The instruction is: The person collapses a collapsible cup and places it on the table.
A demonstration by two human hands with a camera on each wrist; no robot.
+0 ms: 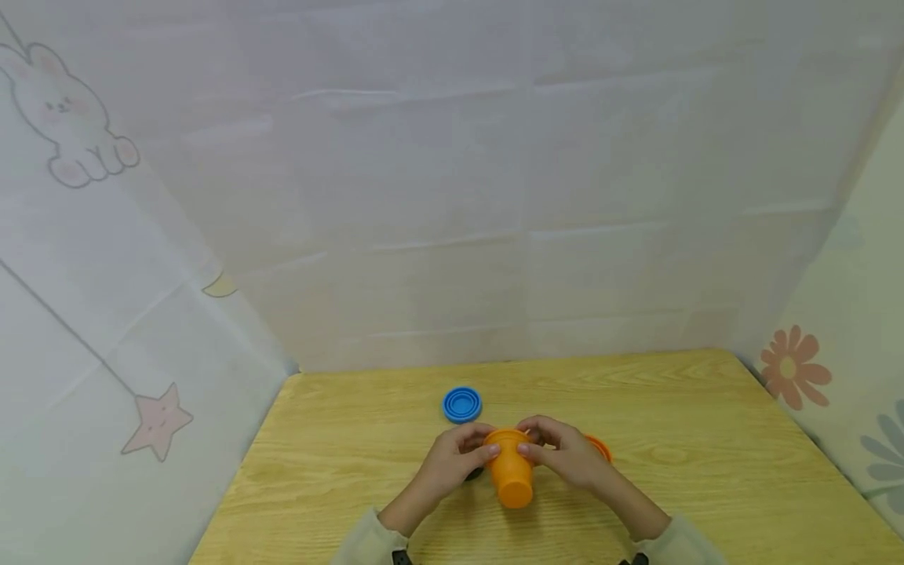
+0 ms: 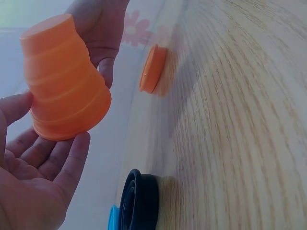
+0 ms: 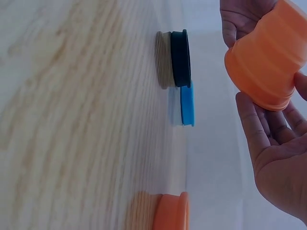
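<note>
An orange collapsible cup (image 1: 512, 471), stretched out to full height with ringed sides, is held above the table between both hands. Its narrow base tilts down toward me, and the wide rim points away. The left hand (image 1: 453, 453) grips the rim from the left, thumb on the near side and fingers behind. From the other side, the right hand (image 1: 568, 455) holds the rim in the same way. In the left wrist view the left fingertips (image 2: 82, 139) lie right at the rim. The inside of the cup is hidden.
A flattened blue collapsible cup (image 1: 462, 405) lies on the wooden table (image 1: 339, 439) beyond the hands. A black one (image 2: 148, 201) sits nearer, mostly behind the left hand in the head view. Past the right hand is a flat orange piece (image 1: 599, 447). Printed cloth (image 1: 438, 196) surrounds the table.
</note>
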